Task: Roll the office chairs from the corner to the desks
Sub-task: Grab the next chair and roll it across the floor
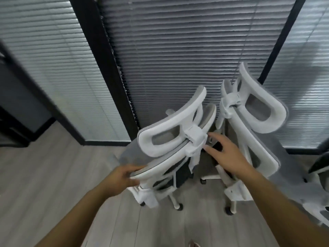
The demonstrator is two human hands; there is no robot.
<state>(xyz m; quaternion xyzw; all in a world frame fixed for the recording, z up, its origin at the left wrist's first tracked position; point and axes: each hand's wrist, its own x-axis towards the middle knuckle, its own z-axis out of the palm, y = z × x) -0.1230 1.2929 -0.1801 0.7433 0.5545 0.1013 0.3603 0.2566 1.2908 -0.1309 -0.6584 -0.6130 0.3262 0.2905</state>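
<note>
Office chair (169, 152) nearest the person, white-framed with grey mesh, stood in the corner with its back toward the camera, tilted to the left. The left hand (122, 177) gripped the left end of its backrest's top edge, fingers (137, 169) curled over the rim. The right hand (229, 154) was stretched toward the white bracket under the headrest (147, 139), fingers straight and spread, holding nothing; whether the fingertips touched the bracket could not be told. A second chair (256, 143) of the same kind stood just beside it on the right, also turned away. Both rested on dark casters (179, 206) on the pale plank floor (53, 175). Behind them hung closed blinds (178, 50) between black posts (106, 68). Part of a third chair (320, 164) showed at the right edge.
</note>
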